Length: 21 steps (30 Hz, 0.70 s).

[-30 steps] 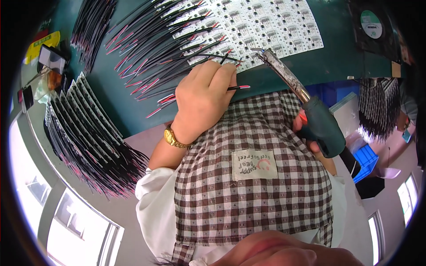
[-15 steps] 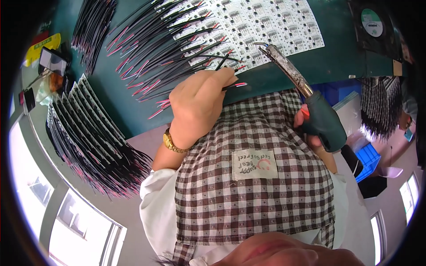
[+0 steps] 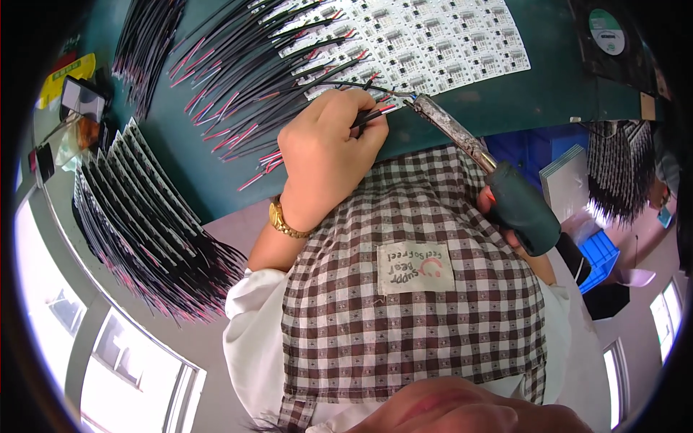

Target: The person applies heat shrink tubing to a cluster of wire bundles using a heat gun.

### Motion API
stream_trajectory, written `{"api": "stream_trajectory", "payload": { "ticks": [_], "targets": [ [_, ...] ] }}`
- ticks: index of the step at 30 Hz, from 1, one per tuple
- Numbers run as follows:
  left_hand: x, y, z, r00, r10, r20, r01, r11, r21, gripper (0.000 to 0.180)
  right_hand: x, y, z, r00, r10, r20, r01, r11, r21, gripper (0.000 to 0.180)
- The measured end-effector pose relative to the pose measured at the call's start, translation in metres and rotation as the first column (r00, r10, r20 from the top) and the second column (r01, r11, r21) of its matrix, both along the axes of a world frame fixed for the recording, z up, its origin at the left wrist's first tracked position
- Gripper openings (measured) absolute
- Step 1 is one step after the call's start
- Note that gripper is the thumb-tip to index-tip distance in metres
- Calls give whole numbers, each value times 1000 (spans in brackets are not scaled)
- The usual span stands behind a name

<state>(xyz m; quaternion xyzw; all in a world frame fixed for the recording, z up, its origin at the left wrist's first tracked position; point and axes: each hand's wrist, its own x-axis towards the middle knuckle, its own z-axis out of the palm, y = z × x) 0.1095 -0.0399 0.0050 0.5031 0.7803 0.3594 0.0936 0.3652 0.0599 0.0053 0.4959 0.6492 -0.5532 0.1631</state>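
Pinching a wire (image 3: 374, 115) just beside the board (image 3: 482, 52), the left hand (image 3: 328, 141) has moved closer to the iron (image 3: 498, 173), wrapped by the right hand (image 3: 483, 203), so wire and iron seem aligned

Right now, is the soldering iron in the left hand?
No, the soldering iron is in the right hand, while the left hand pinches a black wire.

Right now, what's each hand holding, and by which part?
The left hand holds a black wire near its red-and-white end; the right hand's grip is on the dark handle of the soldering iron.
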Motion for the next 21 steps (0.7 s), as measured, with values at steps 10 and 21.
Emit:
{"api": "stream_trajectory", "payload": {
  "ticks": [10,21],
  "targets": [
    [0,1,-2,1000,8,-16,-8,1000,2,14,17,-5,-26,939,268,-218,-192,930,314,51],
    [1,4,-6,999,4,-43,-4,1000,3,12,29,-10,-22,941,265,-211,-196,934,299,52]
  ]
}}
